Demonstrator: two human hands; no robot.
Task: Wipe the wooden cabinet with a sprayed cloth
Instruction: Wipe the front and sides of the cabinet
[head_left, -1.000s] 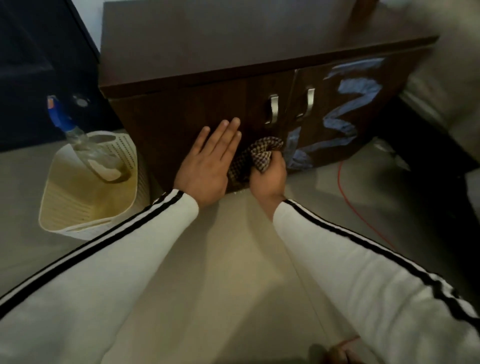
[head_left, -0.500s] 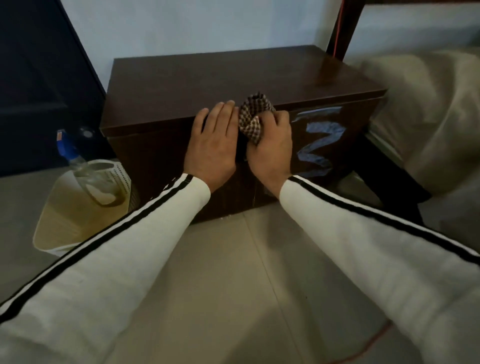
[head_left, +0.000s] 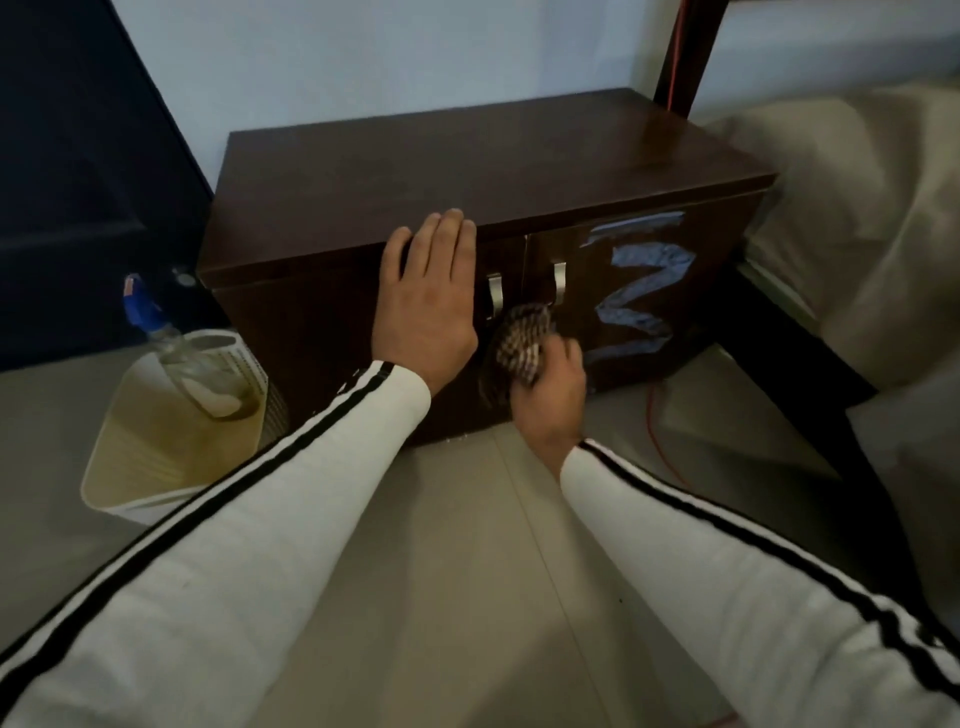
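A low dark wooden cabinet (head_left: 467, 171) with two doors and metal handles (head_left: 494, 296) stands against the wall. My left hand (head_left: 426, 306) lies flat, fingers together, on the left door with its fingertips at the top edge. My right hand (head_left: 550, 389) grips a bunched checkered cloth (head_left: 522, 340) and presses it on the cabinet front below the handles. Pale blue streaks (head_left: 641, 291) mark the right door.
A cream perforated basket (head_left: 156, 467) sits on the floor left of the cabinet with a spray bottle (head_left: 176, 348) leaning in it. A dark door is at far left. A bed with beige bedding (head_left: 857, 218) is at right. A red cord (head_left: 660, 431) runs along the floor.
My right hand has brought the cloth down from the cabinet's top edge to the lower front, below the handles. My left hand has stayed flat on the left door.
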